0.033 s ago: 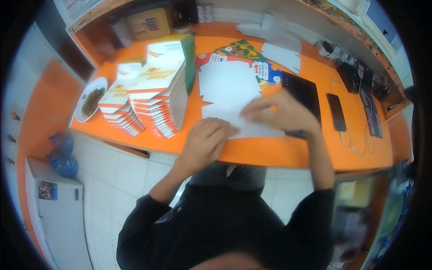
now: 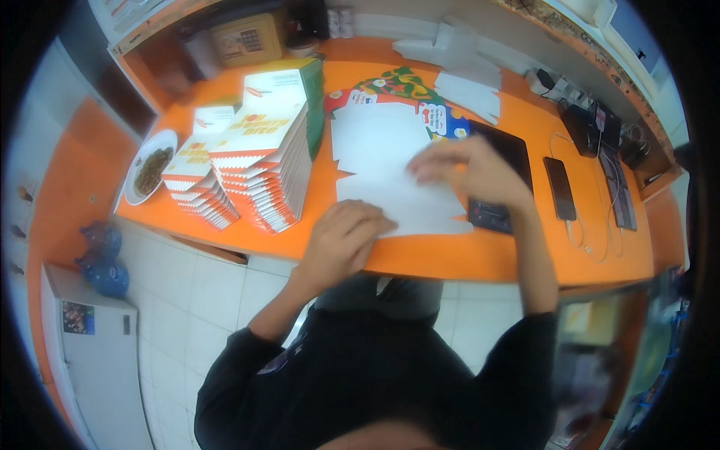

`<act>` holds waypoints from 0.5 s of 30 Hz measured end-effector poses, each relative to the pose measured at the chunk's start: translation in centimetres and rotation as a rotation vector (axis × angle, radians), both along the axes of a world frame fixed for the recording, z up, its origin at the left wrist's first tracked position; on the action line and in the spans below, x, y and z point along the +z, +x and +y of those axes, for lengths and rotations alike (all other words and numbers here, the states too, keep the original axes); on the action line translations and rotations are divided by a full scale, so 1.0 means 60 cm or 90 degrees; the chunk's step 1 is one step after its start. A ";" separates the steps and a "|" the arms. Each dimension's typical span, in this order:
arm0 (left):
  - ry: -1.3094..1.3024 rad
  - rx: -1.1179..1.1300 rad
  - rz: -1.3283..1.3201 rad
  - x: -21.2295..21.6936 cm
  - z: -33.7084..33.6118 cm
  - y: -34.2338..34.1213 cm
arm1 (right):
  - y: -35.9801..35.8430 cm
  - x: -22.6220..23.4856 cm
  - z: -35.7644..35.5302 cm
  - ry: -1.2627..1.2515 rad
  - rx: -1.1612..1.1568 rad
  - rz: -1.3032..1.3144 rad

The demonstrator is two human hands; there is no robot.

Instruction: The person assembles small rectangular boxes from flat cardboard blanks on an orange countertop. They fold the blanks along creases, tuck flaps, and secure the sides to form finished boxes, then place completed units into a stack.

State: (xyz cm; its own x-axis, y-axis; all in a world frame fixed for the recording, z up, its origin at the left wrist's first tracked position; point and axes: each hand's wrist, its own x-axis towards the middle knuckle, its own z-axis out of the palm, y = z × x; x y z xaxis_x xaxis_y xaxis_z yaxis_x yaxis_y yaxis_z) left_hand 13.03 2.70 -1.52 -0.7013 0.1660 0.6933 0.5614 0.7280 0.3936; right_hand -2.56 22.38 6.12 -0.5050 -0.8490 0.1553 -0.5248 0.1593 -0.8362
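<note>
A flat white card blank [image 2: 379,139] with notched edges lies on the orange table [image 2: 420,259], plain side up. At its near left corner, my left hand [image 2: 346,236] has its fingers curled together on the card's edge. Over the right part of the card is my right hand [image 2: 472,174], its fingertips smeared by motion. Whether those fingertips touch the card I cannot tell. Printed, colourful cards [image 2: 401,84] show from under the blank's far end.
Stacks of folded orange-and-white cartons [image 2: 259,150] stand at left, beside a bowl of food [image 2: 152,171]. Right of the card lie a black tablet [image 2: 499,161] and a phone [image 2: 559,187] on a cable. More white blanks [image 2: 469,94] lie at the back.
My right hand has shifted slightly away from the table's near edge, and the card's near right notch now shows. My left hand stays in nearly the same place.
</note>
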 end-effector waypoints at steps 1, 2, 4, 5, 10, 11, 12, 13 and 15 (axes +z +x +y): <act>0.005 -0.012 0.016 -0.012 0.001 0.002 | -0.043 -0.004 0.003 -0.051 -0.046 -0.078; 0.028 -0.005 0.017 -0.025 0.005 0.003 | -0.089 -0.011 0.007 0.000 -0.141 0.000; 0.022 -0.002 0.016 -0.047 0.007 0.008 | -0.183 -0.031 0.011 0.049 -0.271 0.097; 0.014 0.007 0.013 -0.057 0.007 0.011 | -0.225 -0.047 0.013 0.074 -0.335 0.112; 0.003 0.063 0.001 -0.078 0.008 0.020 | -0.381 -0.120 0.001 0.215 -0.402 0.243; 0.013 0.070 0.017 -0.080 0.009 0.019 | -0.406 -0.133 -0.007 0.199 -0.402 0.280; 0.021 0.081 0.028 -0.081 0.009 0.017 | -0.431 -0.140 -0.013 0.237 -0.371 0.308; 0.030 0.091 0.039 -0.083 0.009 0.015 | -0.455 -0.146 -0.019 0.213 -0.345 0.300; 0.018 0.098 0.075 -0.086 0.006 0.011 | -0.491 -0.155 -0.028 0.194 -0.307 0.281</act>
State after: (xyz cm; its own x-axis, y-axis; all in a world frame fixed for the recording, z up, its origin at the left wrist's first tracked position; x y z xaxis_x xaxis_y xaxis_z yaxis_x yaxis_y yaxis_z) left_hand 13.72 3.06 -6.66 -0.6312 0.0428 0.7744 0.4873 0.7986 0.3531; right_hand -32.03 20.72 -3.17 -0.7791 -0.5856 0.2237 -0.6164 0.6507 -0.4435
